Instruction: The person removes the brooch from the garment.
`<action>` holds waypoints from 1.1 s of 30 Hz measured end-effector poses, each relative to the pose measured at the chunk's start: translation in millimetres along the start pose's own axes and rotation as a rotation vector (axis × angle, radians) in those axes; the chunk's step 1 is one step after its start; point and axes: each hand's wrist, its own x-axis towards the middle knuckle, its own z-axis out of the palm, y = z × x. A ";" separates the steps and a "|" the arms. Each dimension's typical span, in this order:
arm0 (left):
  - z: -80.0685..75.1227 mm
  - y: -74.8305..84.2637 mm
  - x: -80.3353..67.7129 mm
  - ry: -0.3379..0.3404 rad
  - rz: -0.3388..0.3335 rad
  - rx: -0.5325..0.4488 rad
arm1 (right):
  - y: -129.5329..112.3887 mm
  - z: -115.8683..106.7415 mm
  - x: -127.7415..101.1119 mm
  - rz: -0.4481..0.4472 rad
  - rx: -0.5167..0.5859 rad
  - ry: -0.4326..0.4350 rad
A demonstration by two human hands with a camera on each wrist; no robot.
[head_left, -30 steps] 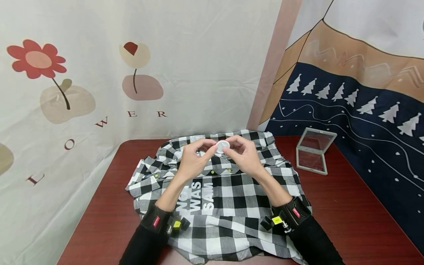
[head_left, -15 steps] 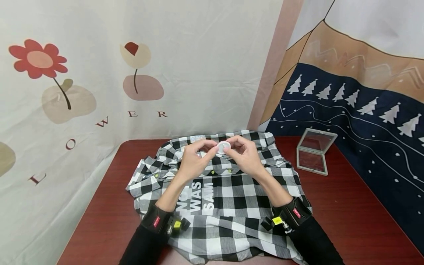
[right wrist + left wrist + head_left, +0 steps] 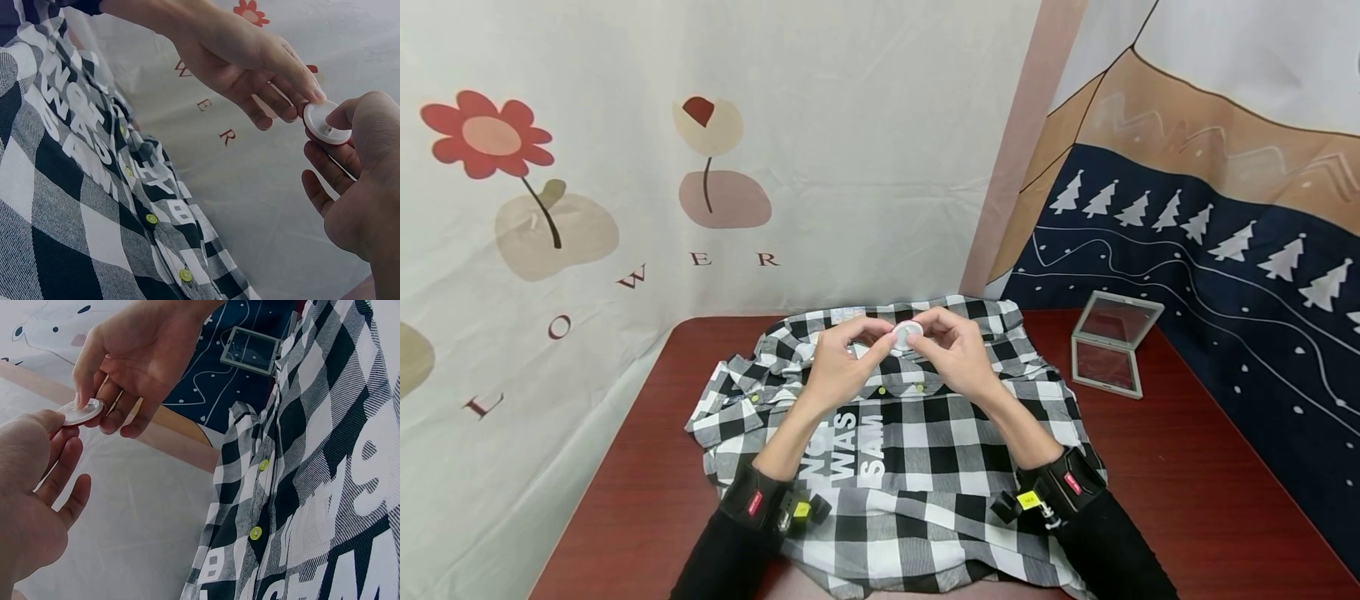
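Thumb and fingers of my left hand (image 3: 838,360) pinch the left edge of a small round badge (image 3: 906,335). My right hand (image 3: 961,357) pinches its other side, the thumb lying on the pale back. In the right wrist view the badge (image 3: 325,125) shows a white back with a small metal piece, and red along the rim. Both hands hold it above a black-and-white checked shirt (image 3: 955,446), which lies spread out with white printed letters and yellow-green buttons (image 3: 152,219). Whatever is on the badge's other face is hidden.
An open square case (image 3: 1105,342) with clear panels stands on the red-brown table (image 3: 1195,467) to the right of the shirt. Behind the table hang a pale cloth (image 3: 865,150) with flower prints and a navy one (image 3: 1157,258) with white trees.
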 end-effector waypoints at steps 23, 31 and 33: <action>0.2 -1.4 0.2 -0.010 0.007 0.004 | 1.4 -1.1 0.2 -0.008 -0.001 -0.004; 0.5 -0.6 0.5 -0.006 0.014 0.007 | 1.7 -1.1 -0.1 -0.003 0.000 -0.002; 0.4 -0.7 0.6 -0.006 0.011 0.008 | 1.3 -1.0 0.3 -0.005 -0.002 -0.004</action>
